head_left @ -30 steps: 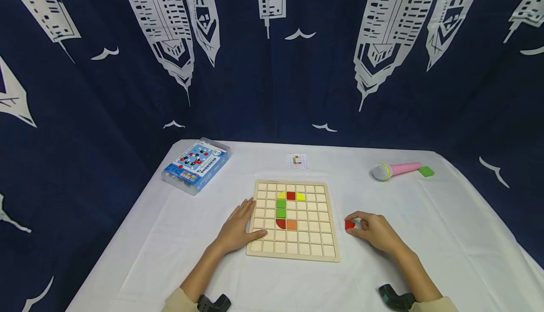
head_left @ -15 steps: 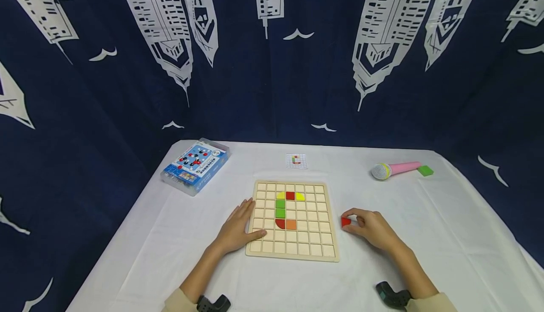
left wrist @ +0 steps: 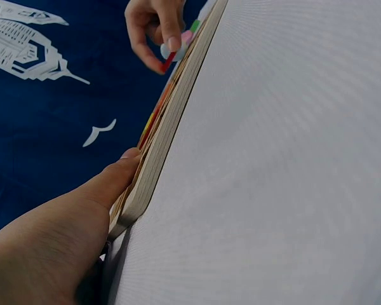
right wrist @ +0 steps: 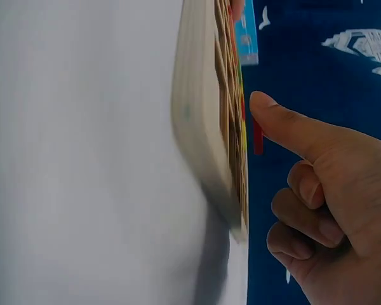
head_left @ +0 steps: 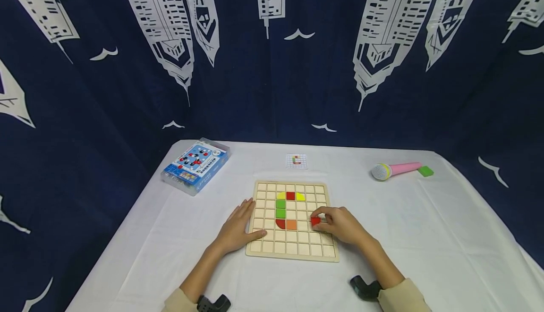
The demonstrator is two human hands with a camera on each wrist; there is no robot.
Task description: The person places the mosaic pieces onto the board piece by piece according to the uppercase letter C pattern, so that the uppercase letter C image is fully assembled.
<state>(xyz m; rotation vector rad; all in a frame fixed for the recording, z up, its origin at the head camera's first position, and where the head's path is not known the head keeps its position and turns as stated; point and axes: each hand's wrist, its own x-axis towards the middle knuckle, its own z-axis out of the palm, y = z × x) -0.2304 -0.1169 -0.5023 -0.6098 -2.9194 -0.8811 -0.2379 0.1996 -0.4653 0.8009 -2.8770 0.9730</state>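
Observation:
A light wooden grid board [head_left: 292, 248] lies on the table, with a few flat coloured tiles in its squares. Yellow, red and yellow pieces make a row near the top; two green tiles [head_left: 281, 208] run down from it, ending at a rounded red piece [head_left: 280, 224] beside an orange tile [head_left: 291, 224]. My left hand [head_left: 233, 229] rests at the board's left edge, fingers extended, thumb [left wrist: 117, 178] lying over the rim. Between thumb and forefinger, my right hand [head_left: 342, 224] pinches a red tile [head_left: 315, 221] above the right part of the board; the right wrist view shows it raised off the surface.
A small pattern card [head_left: 296, 161] lies behind the board. At the back left is a blue boxed set [head_left: 196, 165]. A pink toy microphone [head_left: 401, 168] and a green tile [head_left: 426, 171] lie at the back right. A dark patterned cloth [head_left: 272, 90] hangs behind the table.
My right hand has moved left with the red tile, from the tablecloth beside the board to over the board's right side. My left hand and the board have stayed put.

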